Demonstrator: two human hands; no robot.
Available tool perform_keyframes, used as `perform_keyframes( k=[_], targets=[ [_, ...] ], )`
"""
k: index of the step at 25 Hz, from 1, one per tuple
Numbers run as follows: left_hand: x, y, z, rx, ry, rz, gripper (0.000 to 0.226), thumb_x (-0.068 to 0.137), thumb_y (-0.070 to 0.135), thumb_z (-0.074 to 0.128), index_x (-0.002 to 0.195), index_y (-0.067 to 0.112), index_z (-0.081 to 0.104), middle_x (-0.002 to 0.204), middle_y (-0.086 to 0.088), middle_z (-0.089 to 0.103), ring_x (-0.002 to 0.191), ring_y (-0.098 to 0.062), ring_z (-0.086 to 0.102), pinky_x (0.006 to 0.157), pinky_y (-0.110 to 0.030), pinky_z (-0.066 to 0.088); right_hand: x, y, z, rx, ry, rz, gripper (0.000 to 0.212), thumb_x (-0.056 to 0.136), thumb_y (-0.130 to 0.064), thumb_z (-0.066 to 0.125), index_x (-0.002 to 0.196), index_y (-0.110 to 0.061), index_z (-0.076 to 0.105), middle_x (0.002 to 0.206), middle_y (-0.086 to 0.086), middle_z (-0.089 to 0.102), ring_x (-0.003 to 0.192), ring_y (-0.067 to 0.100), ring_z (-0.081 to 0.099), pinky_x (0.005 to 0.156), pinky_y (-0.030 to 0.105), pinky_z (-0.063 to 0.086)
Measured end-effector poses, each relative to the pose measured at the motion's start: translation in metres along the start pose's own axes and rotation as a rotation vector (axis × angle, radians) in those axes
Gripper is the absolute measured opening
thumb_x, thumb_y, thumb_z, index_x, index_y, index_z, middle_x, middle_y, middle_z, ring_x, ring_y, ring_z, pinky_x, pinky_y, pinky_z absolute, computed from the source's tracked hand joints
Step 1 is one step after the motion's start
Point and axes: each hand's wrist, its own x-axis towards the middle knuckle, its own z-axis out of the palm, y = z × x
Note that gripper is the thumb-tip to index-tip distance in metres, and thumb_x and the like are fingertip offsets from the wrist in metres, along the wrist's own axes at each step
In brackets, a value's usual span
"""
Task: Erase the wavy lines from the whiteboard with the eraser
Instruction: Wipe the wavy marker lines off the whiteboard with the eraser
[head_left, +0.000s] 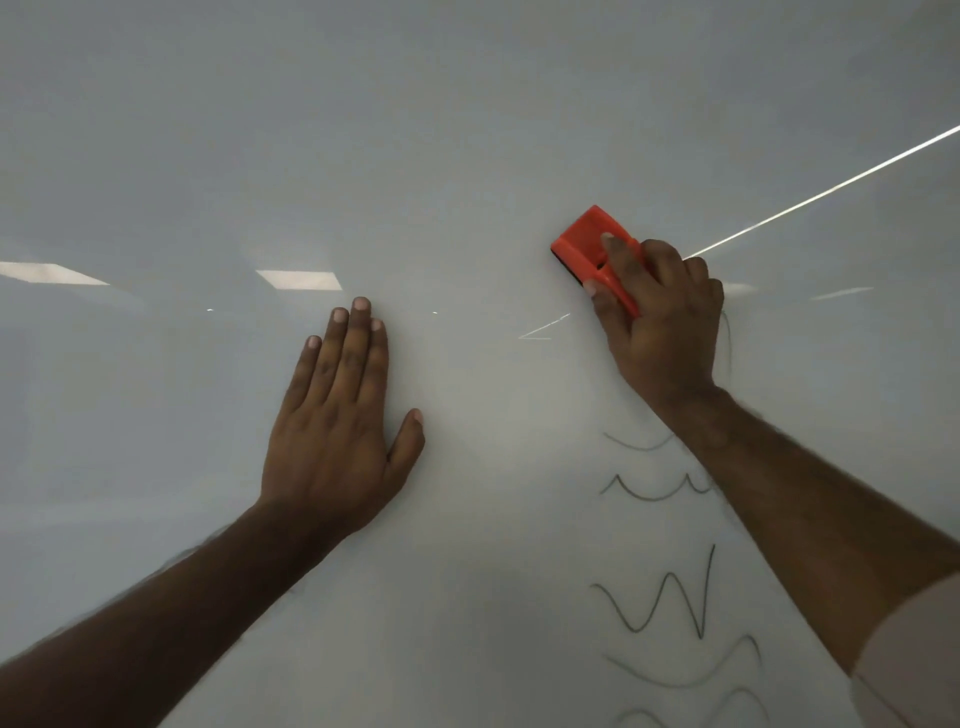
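Several wavy lines (670, 605) are lying below the right hand (660, 317), which is gripping the eraser (587, 244), seemingly pressed to the whiteboard (467, 130), its long axis slanting down-right.

The whiteboard (467, 156) is seen as smooth and glossy, with ceiling lights mirrored in it from 9 to 3 o'clock. The eraser (587, 239), toward 2 o'clock, is cased in smooth orange plastic with a dark pad beneath. Matt, pale cloth is shown on the sleeve (914, 660) at 4 o'clock.
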Motion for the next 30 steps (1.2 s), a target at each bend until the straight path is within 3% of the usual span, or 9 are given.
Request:
perform_keyframes(
  k=[2,11,15,23,27,28,30],
  targets=[
    [0.003,0.002,0.002,0.002,-0.001,-0.001,0.080,0.098,0.048,0.033,0.158,-0.003,0.019,0.169,-0.018,0.010,0.157,-0.028,0.008,0.129,-0.041,0.006,0.000,0.013,-0.001,-0.012,-0.004,-0.030,0.045,0.102,-0.048,0.049,0.139,-0.024,0.055,0.121,0.008,0.061,0.094,0.033,0.053,0.076,0.040,0.041],
    [0.004,0.017,0.004,0.028,-0.012,-0.081,0.082,0.096,0.049,0.030,0.159,-0.003,0.016,0.169,-0.018,0.009,0.158,-0.028,0.005,0.129,-0.042,0.005,-0.022,0.069,-0.013,-0.094,0.005,0.189,0.046,0.103,-0.046,0.048,0.141,-0.021,0.054,0.122,0.013,0.061,0.098,0.037,0.054,0.078,0.042,0.042],
    [0.002,0.026,0.008,0.042,0.001,-0.127,0.082,0.097,0.048,0.031,0.158,-0.004,0.015,0.169,-0.019,0.008,0.158,-0.030,0.005,0.129,-0.044,0.007,-0.048,0.059,-0.018,-0.001,0.055,0.259,0.044,0.098,-0.045,0.053,0.137,-0.025,0.058,0.118,0.012,0.061,0.093,0.035,0.052,0.074,0.040,0.039],
    [-0.003,0.040,0.010,0.030,-0.018,-0.115,0.081,0.098,0.049,0.031,0.159,-0.002,0.014,0.169,-0.018,0.007,0.158,-0.029,0.005,0.129,-0.044,0.007,-0.174,0.010,-0.050,0.143,-0.173,-0.250,0.041,0.100,-0.049,0.049,0.136,-0.032,0.055,0.123,0.005,0.058,0.079,0.028,0.051,0.071,0.038,0.036],
    [-0.010,0.040,0.011,0.034,0.003,-0.047,0.079,0.099,0.047,0.032,0.159,-0.002,0.016,0.169,-0.016,0.008,0.158,-0.028,0.006,0.129,-0.042,0.007,-0.187,0.058,-0.069,0.183,-0.336,-0.769,0.038,0.102,-0.045,0.051,0.137,-0.029,0.055,0.117,0.007,0.063,0.079,0.024,0.053,0.071,0.036,0.038],
    [-0.012,0.041,0.012,0.036,0.007,-0.034,0.078,0.099,0.046,0.032,0.159,-0.001,0.016,0.169,-0.016,0.008,0.158,-0.028,0.006,0.129,-0.042,0.007,-0.176,0.075,-0.069,0.166,-0.340,-0.795,0.037,0.102,-0.044,0.050,0.136,-0.028,0.055,0.114,0.010,0.065,0.078,0.026,0.054,0.070,0.037,0.038],
    [-0.015,0.044,0.013,0.042,0.014,-0.021,0.078,0.100,0.046,0.032,0.159,-0.001,0.016,0.169,-0.017,0.009,0.158,-0.028,0.007,0.129,-0.042,0.008,-0.141,0.099,-0.062,0.126,-0.258,-0.574,0.039,0.102,-0.043,0.048,0.135,-0.024,0.055,0.113,0.017,0.065,0.073,0.032,0.055,0.068,0.039,0.040]
  ],
)
